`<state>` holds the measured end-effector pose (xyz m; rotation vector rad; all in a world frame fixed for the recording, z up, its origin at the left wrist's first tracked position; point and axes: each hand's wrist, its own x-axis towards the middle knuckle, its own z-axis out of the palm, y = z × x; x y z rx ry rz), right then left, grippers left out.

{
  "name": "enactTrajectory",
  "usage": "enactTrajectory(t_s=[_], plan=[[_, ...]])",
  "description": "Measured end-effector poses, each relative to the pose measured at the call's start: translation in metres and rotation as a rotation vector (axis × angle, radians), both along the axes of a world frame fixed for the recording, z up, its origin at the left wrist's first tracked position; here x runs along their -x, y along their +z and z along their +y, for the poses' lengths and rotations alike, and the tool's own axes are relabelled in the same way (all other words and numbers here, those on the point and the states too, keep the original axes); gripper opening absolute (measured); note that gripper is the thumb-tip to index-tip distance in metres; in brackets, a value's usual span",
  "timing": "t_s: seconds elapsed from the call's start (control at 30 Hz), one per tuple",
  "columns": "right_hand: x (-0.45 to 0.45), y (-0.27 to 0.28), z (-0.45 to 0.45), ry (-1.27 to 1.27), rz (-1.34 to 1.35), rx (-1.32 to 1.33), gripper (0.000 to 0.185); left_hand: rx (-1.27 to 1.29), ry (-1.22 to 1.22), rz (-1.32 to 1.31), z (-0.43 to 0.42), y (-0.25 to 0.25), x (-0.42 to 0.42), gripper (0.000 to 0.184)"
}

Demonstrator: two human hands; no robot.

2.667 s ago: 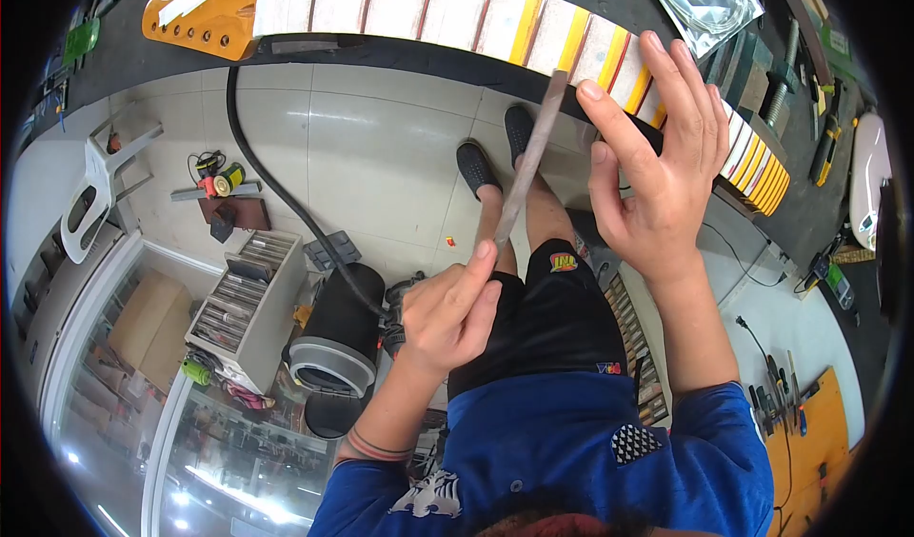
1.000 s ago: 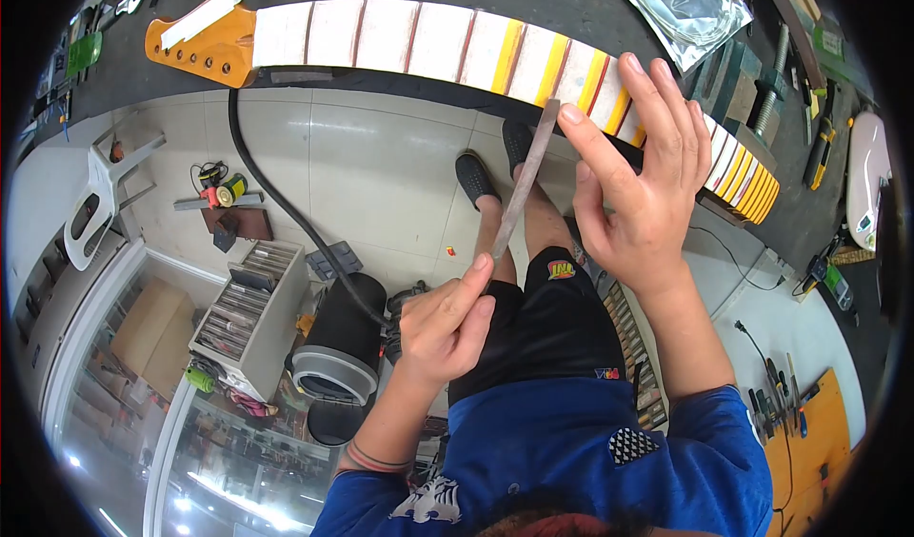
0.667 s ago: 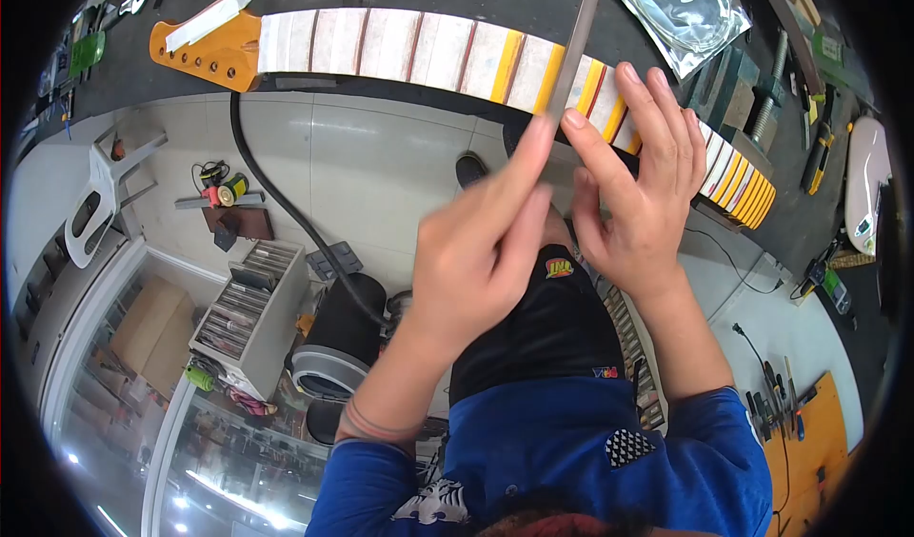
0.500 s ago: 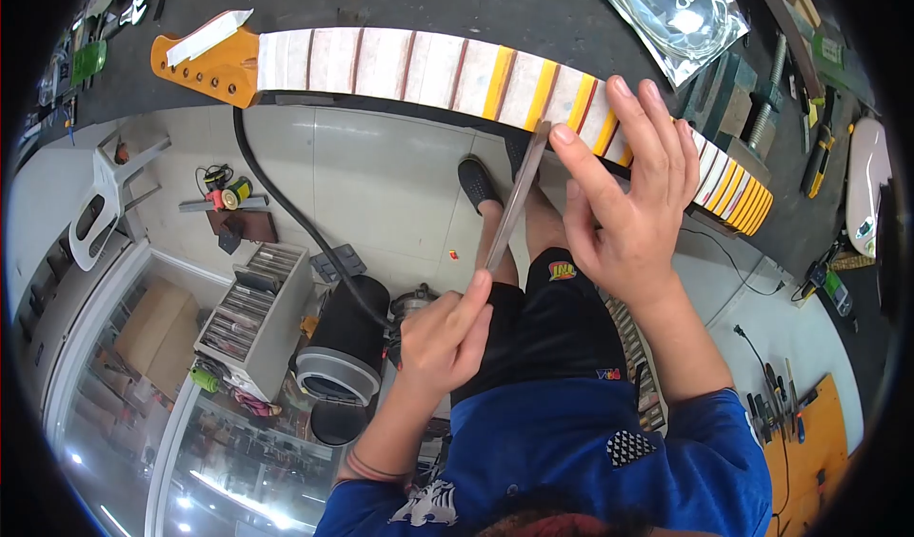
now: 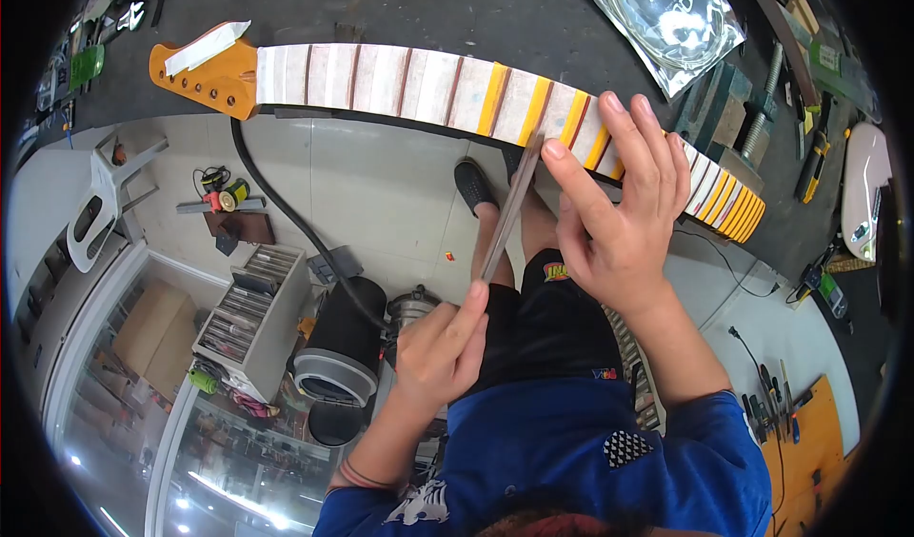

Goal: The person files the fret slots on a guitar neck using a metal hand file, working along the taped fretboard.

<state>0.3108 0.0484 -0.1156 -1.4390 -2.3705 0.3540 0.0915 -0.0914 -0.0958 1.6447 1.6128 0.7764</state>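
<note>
A guitar neck (image 5: 381, 80) lies along the bench edge, its fretboard covered with white and yellow tape between dark fret lines. Its orange headstock (image 5: 205, 75) is at the left. My left hand (image 5: 443, 347) is closed round the lower end of a thin metal file (image 5: 509, 213), index finger stretched along it. The file's far tip is at the neck's near edge, by a yellow strip. My right hand (image 5: 624, 204) has its fingers apart, the index fingertip beside the file tip and the longer fingers over the taped fretboard. Nothing shows in its grasp.
A clear plastic packet (image 5: 671, 23) with coiled wire lies behind the neck, beside a green vise (image 5: 714, 109). A yellow-black cutter (image 5: 814, 166) is at the right. Below the bench are a black hose (image 5: 286, 218), a bin (image 5: 338, 347) and a white rack (image 5: 252, 323).
The file and my left hand, earlier pushed up across the fretboard, are back down on the near side. The neck and bench sit lower in view. My right hand stays by the file.
</note>
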Motion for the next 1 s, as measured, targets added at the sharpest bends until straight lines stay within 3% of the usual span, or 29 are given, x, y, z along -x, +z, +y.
enactTrajectory(t_s=[0.17, 0.23, 0.33, 0.47, 0.67, 0.87, 1.0], plan=[[0.003, -0.002, 0.001, -0.024, -0.013, -0.011, 0.065, -0.079, 0.020, -0.023, 0.106, -0.004, -0.026, 0.066], [0.004, -0.001, 0.001, -0.028, -0.017, -0.007, 0.065, -0.089, 0.031, -0.035, 0.107, -0.006, -0.027, 0.066], [0.003, 0.000, 0.001, -0.014, -0.014, 0.002, 0.065, -0.057, 0.018, -0.002, 0.045, -0.007, -0.012, 0.067], [0.002, 0.001, 0.001, -0.009, 0.000, 0.016, 0.077, -0.003, 0.001, 0.017, -0.002, 0.003, 0.002, 0.069], [0.003, 0.003, 0.000, -0.025, -0.022, 0.027, 0.065, -0.099, 0.038, -0.043, 0.107, -0.007, -0.028, 0.066], [0.003, 0.002, 0.001, -0.006, -0.004, 0.026, 0.076, 0.019, -0.001, 0.052, 0.012, 0.006, -0.003, 0.065], [0.002, 0.003, 0.000, -0.011, -0.004, 0.027, 0.076, -0.031, 0.015, 0.026, 0.029, 0.002, -0.007, 0.064]])
